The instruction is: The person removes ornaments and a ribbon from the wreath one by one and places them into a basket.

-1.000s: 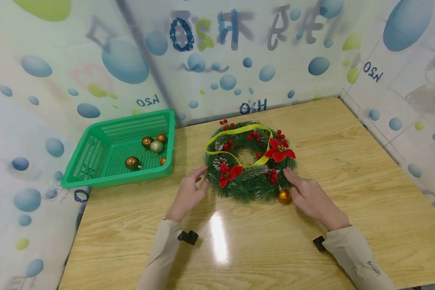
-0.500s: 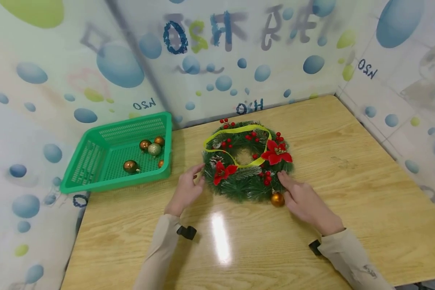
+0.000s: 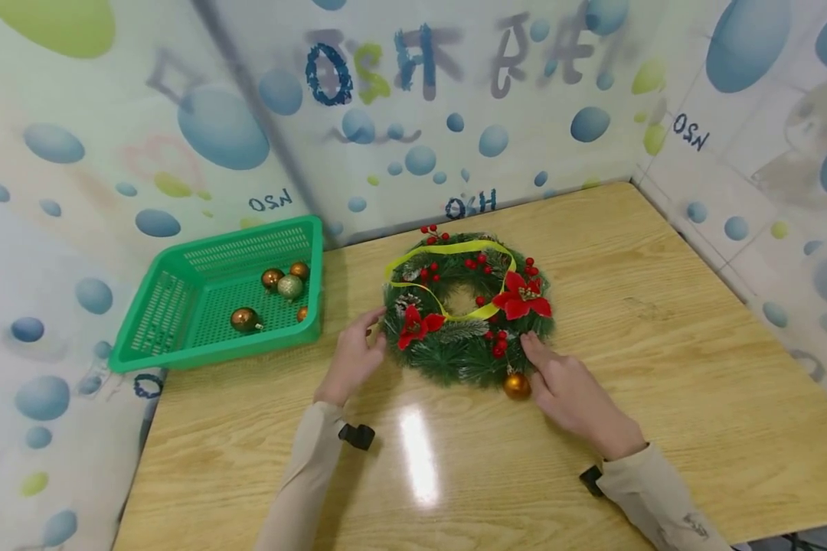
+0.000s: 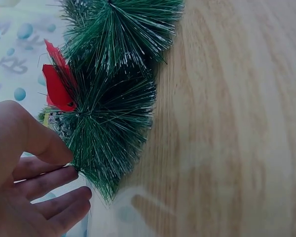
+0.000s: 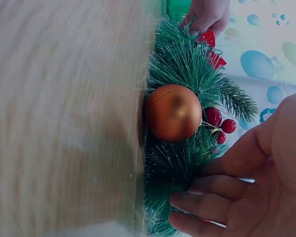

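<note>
A green Christmas wreath (image 3: 469, 356) lies flat on the wooden table, with red poinsettias (image 3: 521, 296), red berries and a pinecone among its needles. A loop of yellow ribbon (image 3: 482, 311) rests across its top. From the near right edge hangs an orange bauble (image 3: 517, 386), large in the right wrist view. My left hand (image 3: 354, 356) pinches needle tips at the wreath's left edge; in the left wrist view, thumb (image 4: 54, 150) and forefinger meet there. My right hand (image 3: 579, 402) grips the near right edge beside the bauble, its fingertips partly hidden in the needles.
A green plastic basket (image 3: 207, 360) stands at the left, holding several baubles, brown (image 3: 244, 319) and pale gold (image 3: 289, 288). Walls printed with blue bubbles (image 3: 420, 160) border the table's back and right side. Each wrist wears a small black camera (image 3: 357, 436).
The wreath has turned slightly clockwise between my hands: the orange bauble has shifted left and the left poinsettia left and away. The right hand has moved left with it. The head view has shifted slightly.
</note>
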The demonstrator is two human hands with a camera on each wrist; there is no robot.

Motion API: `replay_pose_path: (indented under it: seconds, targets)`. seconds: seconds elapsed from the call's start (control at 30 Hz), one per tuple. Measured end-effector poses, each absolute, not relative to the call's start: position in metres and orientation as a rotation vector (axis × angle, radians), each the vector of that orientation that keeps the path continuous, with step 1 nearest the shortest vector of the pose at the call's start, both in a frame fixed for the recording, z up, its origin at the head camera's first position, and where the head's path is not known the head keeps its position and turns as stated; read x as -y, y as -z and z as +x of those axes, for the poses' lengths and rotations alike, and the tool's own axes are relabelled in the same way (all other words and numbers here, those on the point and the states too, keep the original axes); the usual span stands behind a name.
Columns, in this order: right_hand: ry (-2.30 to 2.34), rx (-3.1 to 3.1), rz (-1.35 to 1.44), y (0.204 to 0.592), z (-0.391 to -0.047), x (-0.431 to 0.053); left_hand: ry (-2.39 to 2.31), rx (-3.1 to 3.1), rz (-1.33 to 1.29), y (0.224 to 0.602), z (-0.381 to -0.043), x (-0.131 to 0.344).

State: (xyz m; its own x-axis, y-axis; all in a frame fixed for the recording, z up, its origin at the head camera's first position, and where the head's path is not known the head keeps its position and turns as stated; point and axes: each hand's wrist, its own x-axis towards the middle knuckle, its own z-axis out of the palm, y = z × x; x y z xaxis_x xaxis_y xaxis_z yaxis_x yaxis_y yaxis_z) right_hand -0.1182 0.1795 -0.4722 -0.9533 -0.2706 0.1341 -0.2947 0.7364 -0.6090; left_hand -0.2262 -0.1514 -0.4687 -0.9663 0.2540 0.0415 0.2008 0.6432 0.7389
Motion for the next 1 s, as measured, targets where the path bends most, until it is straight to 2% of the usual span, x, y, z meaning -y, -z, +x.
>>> replay_pose_path:
  seconds: [0.63, 0.83, 1.0]
  targets:
    - [-1.059, 2.868, 0.488, 0.473, -0.107, -0.169, -1.25, -2.794, 0.381, 0.47, -0.233, 0.152]
    - [-1.134, 2.827, 0.518, 0.469, -0.104, -0.186, -1.249, -2.831, 0.472, 0.471, -0.204, 0.162]
    - [-1.052, 2.75, 0.375, 0.455, -0.107, -0.214, -1.274, -2.832, 0.52, 0.467, -0.173, 0.162]
